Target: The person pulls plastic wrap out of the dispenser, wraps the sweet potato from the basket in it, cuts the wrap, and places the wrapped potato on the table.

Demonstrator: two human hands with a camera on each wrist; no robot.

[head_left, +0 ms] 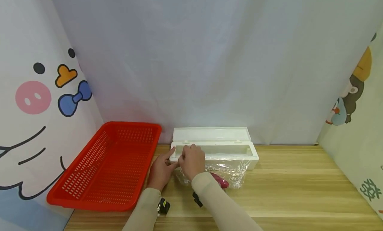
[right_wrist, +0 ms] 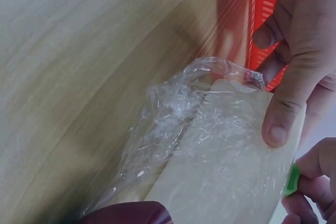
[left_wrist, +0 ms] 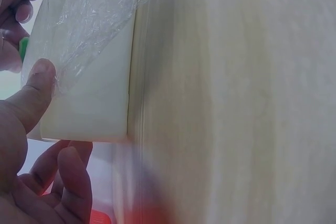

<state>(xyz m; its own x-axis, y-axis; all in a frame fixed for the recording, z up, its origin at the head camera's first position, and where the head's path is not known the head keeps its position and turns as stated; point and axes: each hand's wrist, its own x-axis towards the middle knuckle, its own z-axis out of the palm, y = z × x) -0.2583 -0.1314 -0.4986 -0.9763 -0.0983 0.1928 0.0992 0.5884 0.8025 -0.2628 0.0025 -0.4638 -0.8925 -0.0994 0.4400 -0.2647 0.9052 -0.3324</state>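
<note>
A long white cling film dispenser (head_left: 253,153) stands against the back, its lid (head_left: 211,134) tipped open. Clear cling film (head_left: 238,173) hangs down over its front onto the table. My left hand (head_left: 160,172) grips the left end, its thumb (left_wrist: 39,85) pressing the film on the front face and its fingers round the end. Close beside it, my right hand (head_left: 192,161) pinches a small green slider (right_wrist: 292,180) at the top front edge. An elongated purplish-red thing (head_left: 220,180) lies in front of the dispenser, partly hidden by the right forearm.
A red perforated plastic basket (head_left: 137,201) stands on the left, close to my left forearm. The wood-grain table (head_left: 293,187) extends to the right. A pale curtain (head_left: 209,64) hangs right behind the dispenser, with printed cloths at both sides.
</note>
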